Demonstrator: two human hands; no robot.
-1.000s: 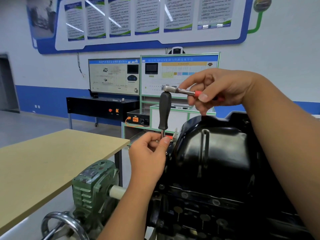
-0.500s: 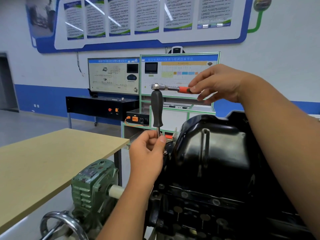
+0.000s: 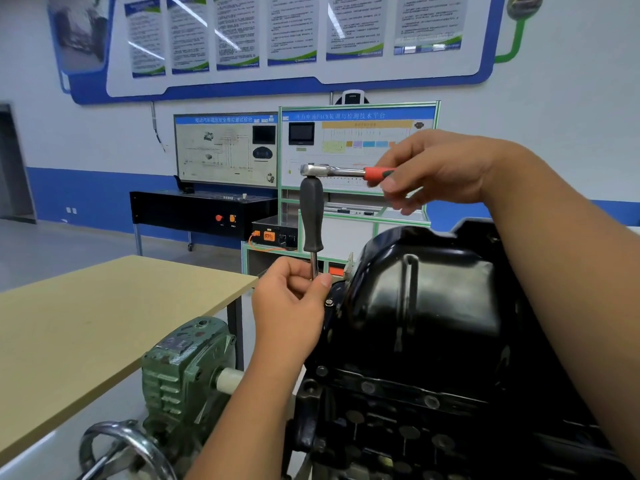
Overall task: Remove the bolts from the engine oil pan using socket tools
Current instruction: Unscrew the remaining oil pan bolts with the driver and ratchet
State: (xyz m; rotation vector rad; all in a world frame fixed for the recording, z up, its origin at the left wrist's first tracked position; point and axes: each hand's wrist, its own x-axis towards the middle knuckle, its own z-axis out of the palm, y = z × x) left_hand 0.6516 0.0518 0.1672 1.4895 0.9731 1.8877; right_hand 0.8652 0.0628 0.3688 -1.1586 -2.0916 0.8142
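A: Ratchet (image 3: 332, 170) atop spinner handle (image 3: 311, 216) — why?
B: For leverage. Right hand (image 3: 436, 168) grip pinching red handle; left hand (image 3: 291, 299) grip pinching shaft, steadying socket on bolt at oil pan (image 3: 426, 299) flange.

Ratchet (image 3: 334, 171) level atop upright black-handled driver (image 3: 311, 220) beside glossy black oil pan (image 3: 426, 299).

Only the person's two arms and hands show, both bare from the fingertips back to where they leave the view. The left hand (image 3: 289, 306) and its forearm carry no glove, sleeve, watch or band. The right hand (image 3: 440, 169) and its forearm are just as bare, with no ring showing on the fingers (image 3: 389, 184). The thumbnails that show are short and plain. No clothing is in view.
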